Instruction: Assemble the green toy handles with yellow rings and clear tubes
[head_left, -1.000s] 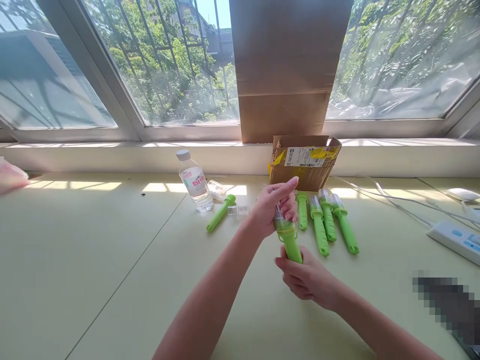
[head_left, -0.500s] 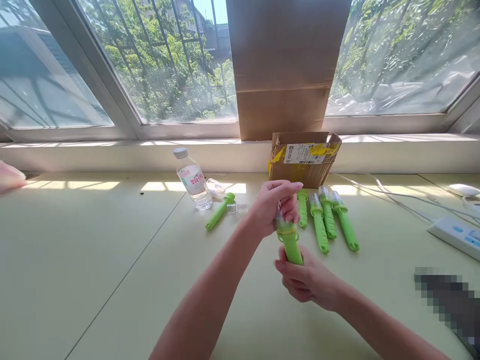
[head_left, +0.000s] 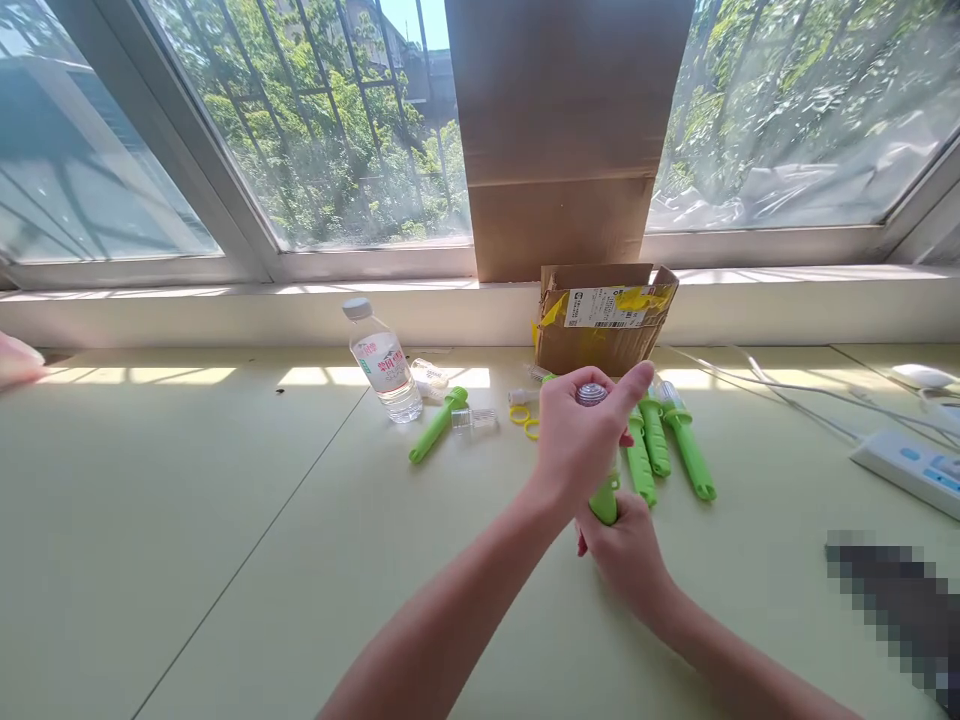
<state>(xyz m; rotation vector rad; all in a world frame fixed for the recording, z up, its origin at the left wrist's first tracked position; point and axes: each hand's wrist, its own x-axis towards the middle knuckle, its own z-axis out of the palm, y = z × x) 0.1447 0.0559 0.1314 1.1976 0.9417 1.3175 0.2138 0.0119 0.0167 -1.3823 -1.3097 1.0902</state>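
Note:
Between my hands is a green-handled tool with a clear ribbed cap [head_left: 604, 502]; its exact kind I cannot make out. My left hand [head_left: 574, 425] wraps around the clear upper end, whose domed tip shows above the fist. Below it, my right hand [head_left: 622, 545] grips the green handle. Just behind and right of my hands lie several similar green-handled pieces with clear caps [head_left: 690, 445]. Yellow rings [head_left: 519, 413] and a small clear part lie left of my left hand. Farther left are a clear ribbed cap [head_left: 475, 420] and a green handle without a clear cap [head_left: 438, 425].
A water bottle [head_left: 384, 365] stands at the back beside a crumpled clear wrapper [head_left: 430, 378]. An open cardboard box [head_left: 592, 350] sits against the sill. On the right are cables and a power strip [head_left: 911, 470]. A pixelated dark object [head_left: 892, 600] lies front right.
Both hands have shifted right with the tool, which now stands more upright. My left hand has closed further around the clear end. The yellow rings behind have come into view.

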